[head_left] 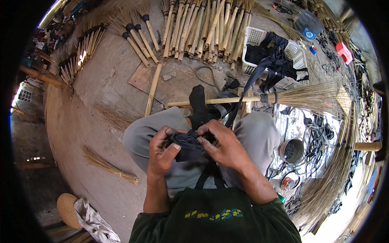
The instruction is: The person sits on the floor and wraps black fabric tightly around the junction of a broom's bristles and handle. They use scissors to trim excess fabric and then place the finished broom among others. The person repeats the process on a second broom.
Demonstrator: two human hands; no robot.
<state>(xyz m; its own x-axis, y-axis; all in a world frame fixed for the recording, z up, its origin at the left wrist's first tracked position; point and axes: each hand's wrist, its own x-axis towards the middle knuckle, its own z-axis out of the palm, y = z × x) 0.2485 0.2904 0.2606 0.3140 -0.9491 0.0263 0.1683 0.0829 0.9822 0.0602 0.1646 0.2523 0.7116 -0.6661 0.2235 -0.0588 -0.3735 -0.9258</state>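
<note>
Above my lap, a rolled and folded strip of black cloth (187,141) is held between both hands. My left hand (161,156) is closed round its left end, the thumb pressed along the near side. Fingers and thumb of my right hand (223,145) pinch its right edge. Part of the cloth hangs below the roll. Just beyond my hands, a broom (231,100) with a bamboo handle lies crosswise, its bristles fanning out to the right. A foot in a dark sock (197,99) rests near that handle.
Many bamboo-handled brooms (198,30) lie at the back. A white plastic basket (253,38) holds black strips at the back right. To the right are a tin of small dark pieces (291,150), tangled strips and long bristles (324,194). A loose bristle bundle (109,165) lies left.
</note>
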